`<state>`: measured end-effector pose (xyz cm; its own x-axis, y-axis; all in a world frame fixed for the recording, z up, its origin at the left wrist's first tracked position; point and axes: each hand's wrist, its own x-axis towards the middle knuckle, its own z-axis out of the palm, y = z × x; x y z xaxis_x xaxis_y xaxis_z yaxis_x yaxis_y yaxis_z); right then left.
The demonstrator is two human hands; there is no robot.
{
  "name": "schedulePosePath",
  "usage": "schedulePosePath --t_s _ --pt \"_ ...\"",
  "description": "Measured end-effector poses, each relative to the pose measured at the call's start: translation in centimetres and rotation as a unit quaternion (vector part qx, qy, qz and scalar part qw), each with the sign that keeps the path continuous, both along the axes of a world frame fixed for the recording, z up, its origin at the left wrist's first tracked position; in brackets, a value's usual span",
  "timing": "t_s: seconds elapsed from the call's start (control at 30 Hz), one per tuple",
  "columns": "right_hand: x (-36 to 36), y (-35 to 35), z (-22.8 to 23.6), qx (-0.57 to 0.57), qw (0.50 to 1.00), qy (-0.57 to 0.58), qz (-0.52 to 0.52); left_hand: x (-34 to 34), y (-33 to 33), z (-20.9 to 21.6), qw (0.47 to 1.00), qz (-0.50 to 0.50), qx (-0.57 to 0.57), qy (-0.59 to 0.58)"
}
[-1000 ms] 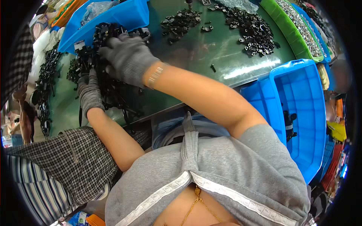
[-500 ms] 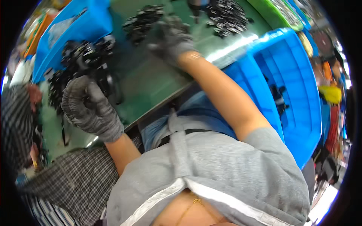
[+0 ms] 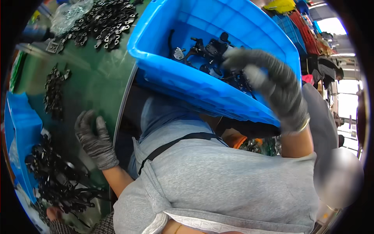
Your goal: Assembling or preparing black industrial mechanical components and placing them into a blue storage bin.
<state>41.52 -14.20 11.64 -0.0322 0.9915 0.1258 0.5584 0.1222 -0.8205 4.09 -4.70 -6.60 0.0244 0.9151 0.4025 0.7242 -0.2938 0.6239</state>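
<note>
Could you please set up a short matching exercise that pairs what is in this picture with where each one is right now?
Column one:
1. left hand in a grey knit glove
2. right hand in a grey knit glove
3. large blue plastic bin
4. crumpled clear plastic bag

Column two:
A. at the far left of the green table, beside a heap of black metal parts
B. flat on the table's near edge
C. over the black parts inside the bin
D. in front of the person's chest, right of the table

Pairs: 1-B, 2-C, 3-D, 4-A
</note>
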Motion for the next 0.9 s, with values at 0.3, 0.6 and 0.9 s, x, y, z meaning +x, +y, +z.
schedulePosePath --t_s 0.3,0.6,0.9 --pt "31.2 0.5 -20.9 -0.478 0.774 -0.405 -0.09 -0.5 -0.1 -0.5 0.998 -0.002 -0.036 -0.049" --pt "31.6 1.6 -22.6 -0.412 0.828 -0.33 -0.188 -1.0 -0.5 0.0 0.998 -0.006 -0.05 -0.03" --pt "29.8 -3.9 -19.6 -0.702 0.634 -0.275 -0.169 -1.9 -0.3 -0.5 0.996 -0.002 -0.081 -0.042"
